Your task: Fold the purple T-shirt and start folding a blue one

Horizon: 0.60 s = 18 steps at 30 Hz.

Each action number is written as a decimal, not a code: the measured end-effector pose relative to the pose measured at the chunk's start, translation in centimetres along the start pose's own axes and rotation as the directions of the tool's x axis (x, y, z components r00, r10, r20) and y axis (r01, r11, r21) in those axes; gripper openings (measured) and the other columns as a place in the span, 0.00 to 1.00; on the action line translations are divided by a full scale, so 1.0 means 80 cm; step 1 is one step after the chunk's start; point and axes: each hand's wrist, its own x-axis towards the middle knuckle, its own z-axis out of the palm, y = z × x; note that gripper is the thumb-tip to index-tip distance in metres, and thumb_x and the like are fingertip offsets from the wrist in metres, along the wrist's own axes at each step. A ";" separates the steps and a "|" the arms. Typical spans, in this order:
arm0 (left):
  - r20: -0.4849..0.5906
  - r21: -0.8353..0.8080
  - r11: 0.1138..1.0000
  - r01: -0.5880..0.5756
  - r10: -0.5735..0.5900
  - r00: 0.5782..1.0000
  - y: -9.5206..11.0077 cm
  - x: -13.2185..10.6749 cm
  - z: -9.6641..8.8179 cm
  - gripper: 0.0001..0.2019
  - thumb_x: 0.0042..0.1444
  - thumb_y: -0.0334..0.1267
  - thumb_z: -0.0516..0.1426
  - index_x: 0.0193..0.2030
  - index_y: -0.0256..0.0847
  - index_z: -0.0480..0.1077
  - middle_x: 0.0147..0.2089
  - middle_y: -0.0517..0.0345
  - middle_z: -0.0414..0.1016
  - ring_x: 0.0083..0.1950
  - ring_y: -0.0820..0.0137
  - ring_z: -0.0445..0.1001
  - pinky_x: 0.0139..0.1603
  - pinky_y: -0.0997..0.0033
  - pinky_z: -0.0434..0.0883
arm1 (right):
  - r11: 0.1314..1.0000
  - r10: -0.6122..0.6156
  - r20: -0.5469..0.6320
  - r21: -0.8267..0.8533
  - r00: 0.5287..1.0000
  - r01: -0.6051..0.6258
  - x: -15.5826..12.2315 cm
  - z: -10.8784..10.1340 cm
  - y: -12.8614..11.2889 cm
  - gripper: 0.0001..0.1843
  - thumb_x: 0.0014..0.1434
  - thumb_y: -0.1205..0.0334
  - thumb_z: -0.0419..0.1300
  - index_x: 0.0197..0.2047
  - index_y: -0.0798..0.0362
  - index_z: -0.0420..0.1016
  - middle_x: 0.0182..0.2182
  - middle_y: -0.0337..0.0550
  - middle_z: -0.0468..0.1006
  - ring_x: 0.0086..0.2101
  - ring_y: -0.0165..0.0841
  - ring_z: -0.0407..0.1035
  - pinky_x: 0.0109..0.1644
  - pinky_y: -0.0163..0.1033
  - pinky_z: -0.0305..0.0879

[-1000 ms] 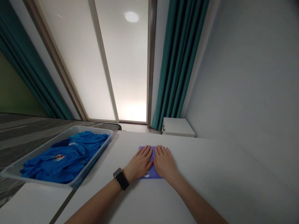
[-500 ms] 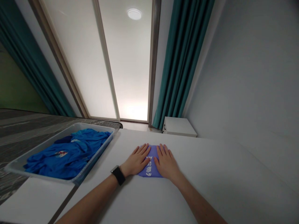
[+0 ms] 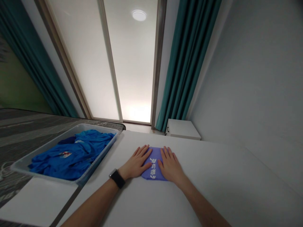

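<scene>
A folded purple cloth (image 3: 154, 171) with white printed characters lies flat on the white table (image 3: 142, 201). My left hand (image 3: 136, 163), with a dark watch (image 3: 117, 178) on its wrist, rests palm down along the cloth's left edge, fingers spread. On the right edge lies my right hand (image 3: 172, 166), also palm down with the fingers stretched out. Both hands touch the cloth without gripping it and cover its sides. The printing between them shows.
To the left, a translucent plastic bin (image 3: 80, 183) holds crumpled blue clothes (image 3: 78, 154). A small white cabinet (image 3: 182, 128) stands past the table's far edge. Behind are frosted sliding doors (image 3: 132, 69) and a teal curtain (image 3: 189, 63). A wall (image 3: 255, 78) runs along the right.
My left hand has slid slightly left, away from the printing, so more of the characters show. The right hand stays on the cloth's right side. The view has shifted a little.
</scene>
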 end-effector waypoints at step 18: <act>-0.078 -0.056 0.998 0.033 -0.037 0.996 0.070 -0.044 -0.031 0.06 0.64 0.33 0.50 0.41 0.43 0.68 0.44 0.54 0.71 0.45 0.65 0.69 0.46 0.66 0.66 | 1.000 -0.011 -0.041 -0.014 0.999 0.011 0.002 0.008 0.001 0.34 0.68 0.51 0.42 0.71 0.60 0.50 0.71 0.54 0.47 0.69 0.47 0.40 0.69 0.55 0.39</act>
